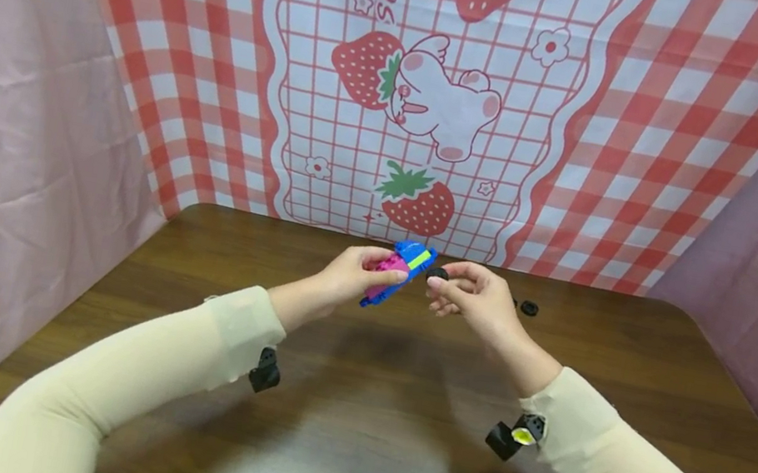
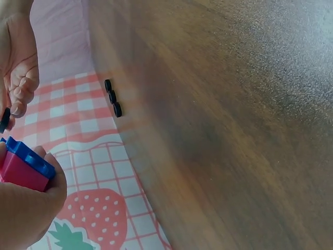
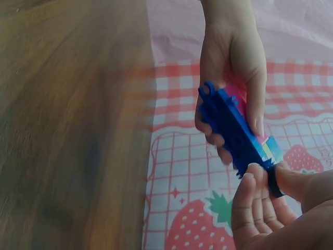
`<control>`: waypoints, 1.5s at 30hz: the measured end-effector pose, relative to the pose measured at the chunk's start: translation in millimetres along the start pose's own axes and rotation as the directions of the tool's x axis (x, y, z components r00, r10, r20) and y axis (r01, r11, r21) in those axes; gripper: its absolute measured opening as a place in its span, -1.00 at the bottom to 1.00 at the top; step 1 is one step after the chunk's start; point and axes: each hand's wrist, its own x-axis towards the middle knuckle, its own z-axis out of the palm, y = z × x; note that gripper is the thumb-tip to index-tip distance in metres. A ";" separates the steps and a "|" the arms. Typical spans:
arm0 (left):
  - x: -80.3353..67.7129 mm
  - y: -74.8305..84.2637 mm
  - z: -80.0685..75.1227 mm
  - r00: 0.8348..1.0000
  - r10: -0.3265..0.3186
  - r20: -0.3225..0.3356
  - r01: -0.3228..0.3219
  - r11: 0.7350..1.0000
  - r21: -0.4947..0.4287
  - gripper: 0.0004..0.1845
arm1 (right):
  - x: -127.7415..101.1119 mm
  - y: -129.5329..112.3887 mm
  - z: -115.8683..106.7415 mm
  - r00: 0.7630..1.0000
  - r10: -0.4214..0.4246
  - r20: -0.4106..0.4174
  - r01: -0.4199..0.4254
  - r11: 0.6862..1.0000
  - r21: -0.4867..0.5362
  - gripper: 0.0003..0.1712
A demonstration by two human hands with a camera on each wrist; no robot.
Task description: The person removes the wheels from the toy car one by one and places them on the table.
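In the head view my left hand (image 1: pixel 351 272) grips a pink and blue toy car (image 1: pixel 414 255) with a yellow-green strip. The right wrist view shows the car's blue underside (image 3: pixel 229 127) turned toward my right hand, with small lugs along its edges. Between thumb and fingers, my right hand (image 1: pixel 478 298) pinches a small black wheel (image 3: pixel 274 182). That wheel is close to one end of the car; whether they touch I cannot tell. Several fingers of the left hand are hidden behind the car.
Three more black wheels (image 2: pixel 112 97) stand in a row on the brown wooden table (image 2: pixel 208 130), near its far edge, to the right of my right hand. Behind the table hangs a checked strawberry cloth (image 1: pixel 609 142), with pink curtains (image 1: pixel 11 121) at both sides.
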 end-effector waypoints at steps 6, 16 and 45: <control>-1.3 -3.8 4.4 1.000 -0.007 -0.011 0.007 1.000 -0.015 -0.47 | -0.2 2.5 -12.4 0.998 -0.041 -0.042 0.041 0.999 0.009 -0.49; -11.2 -12.4 11.1 0.999 -0.026 -0.025 0.025 0.999 -0.046 -0.49 | 0.8 5.1 -26.2 0.997 -0.031 -0.072 0.032 0.999 0.012 -0.47; -36.0 -26.3 9.1 0.999 -0.039 0.003 0.039 0.999 -0.017 -0.48 | 14.2 26.0 -84.0 0.983 0.108 -0.145 -0.099 0.993 0.072 -0.66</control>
